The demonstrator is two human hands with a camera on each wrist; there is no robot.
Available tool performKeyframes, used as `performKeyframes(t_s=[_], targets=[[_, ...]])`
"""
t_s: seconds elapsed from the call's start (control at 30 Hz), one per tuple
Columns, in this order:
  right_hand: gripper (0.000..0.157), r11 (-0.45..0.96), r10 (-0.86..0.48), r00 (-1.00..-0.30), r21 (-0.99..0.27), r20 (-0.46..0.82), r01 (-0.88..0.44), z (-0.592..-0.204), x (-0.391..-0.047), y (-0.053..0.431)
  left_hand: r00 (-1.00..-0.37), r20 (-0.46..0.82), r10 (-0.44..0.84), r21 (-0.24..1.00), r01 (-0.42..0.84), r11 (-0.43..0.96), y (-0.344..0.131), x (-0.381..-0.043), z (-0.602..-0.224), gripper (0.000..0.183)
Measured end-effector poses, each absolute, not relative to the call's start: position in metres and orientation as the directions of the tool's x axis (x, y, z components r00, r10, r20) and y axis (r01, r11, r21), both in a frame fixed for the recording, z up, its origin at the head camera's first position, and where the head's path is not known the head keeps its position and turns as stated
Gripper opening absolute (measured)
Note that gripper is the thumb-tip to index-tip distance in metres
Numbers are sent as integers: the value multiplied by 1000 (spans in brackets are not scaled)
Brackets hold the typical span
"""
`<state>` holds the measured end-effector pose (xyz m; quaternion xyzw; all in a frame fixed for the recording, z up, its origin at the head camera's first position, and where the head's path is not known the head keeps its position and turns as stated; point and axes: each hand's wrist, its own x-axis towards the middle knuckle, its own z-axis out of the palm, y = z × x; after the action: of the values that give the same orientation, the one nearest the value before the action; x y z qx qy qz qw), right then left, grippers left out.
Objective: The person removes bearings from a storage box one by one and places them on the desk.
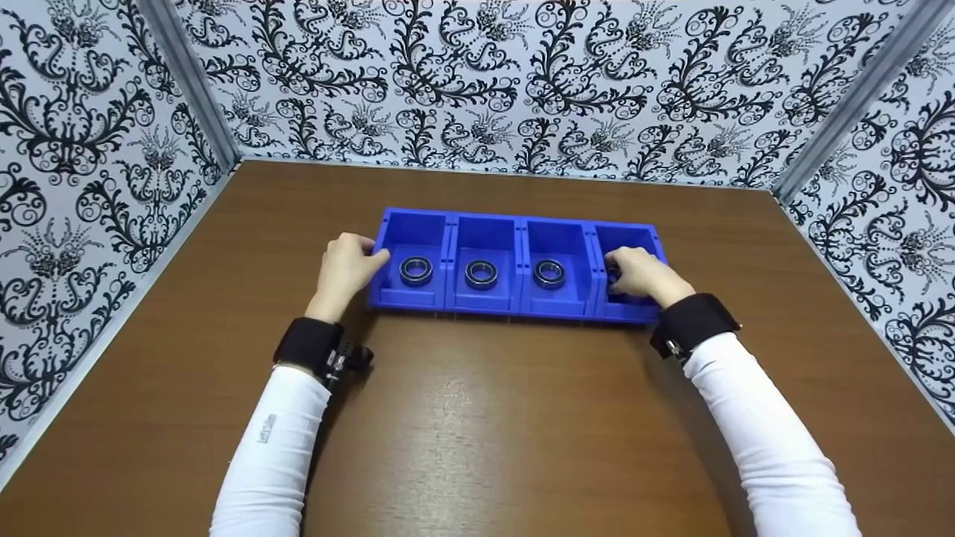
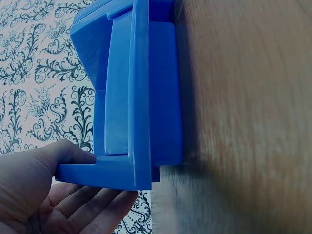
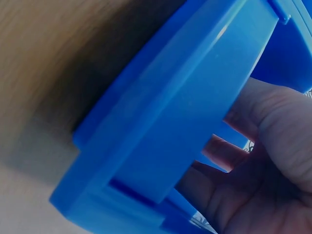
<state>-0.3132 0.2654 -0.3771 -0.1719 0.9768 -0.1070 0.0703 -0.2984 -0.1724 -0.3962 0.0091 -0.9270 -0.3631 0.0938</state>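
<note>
A blue bin (image 1: 483,307) with several compartments in a row lies on the table. Black-and-silver ball bearings lie flat in it: one in the left compartment (image 1: 415,271), two in the middle ones, shown by a bearing (image 1: 481,274) and a bearing (image 1: 549,274). My left hand (image 1: 345,270) grips the bin's left end wall (image 2: 97,171), thumb inside and fingers outside. My right hand (image 1: 643,274) reaches down into the rightmost compartment, holding a dark bearing (image 1: 614,276) mostly hidden beneath its fingers. In the right wrist view the bin's front wall (image 3: 170,117) covers the fingertips (image 3: 222,152).
The brown wooden table (image 1: 477,418) stretches around the bin. Patterned panels (image 1: 477,89) stand behind it and on both sides, joined by grey corner posts (image 1: 195,89). Each wrist wears a black band (image 1: 697,326) with a small camera.
</note>
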Motion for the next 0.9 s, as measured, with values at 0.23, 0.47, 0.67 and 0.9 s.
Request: performKeyframes(t_s=[0.23,0.47,0.67,0.9], targets=[[32,920,-345,-932,-234,-109,-313,-377,-314,264,-981,175,-87,677,55,734,-173,-299,-397,30],[29,917,-354,-929,-233,-106,-323,-376,-313,264,-979,188,-82,673,68,736,-173,-299,-396,28],[23,909,-375,-923,-235,-92,-345,-375,-314,264,-977,200,-80,668,76,741,-172,-298,-396,27],[36,903,-385,-920,-236,-76,-359,-371,-314,265,-979,186,-81,673,67,737,-172,-298,-395,30]])
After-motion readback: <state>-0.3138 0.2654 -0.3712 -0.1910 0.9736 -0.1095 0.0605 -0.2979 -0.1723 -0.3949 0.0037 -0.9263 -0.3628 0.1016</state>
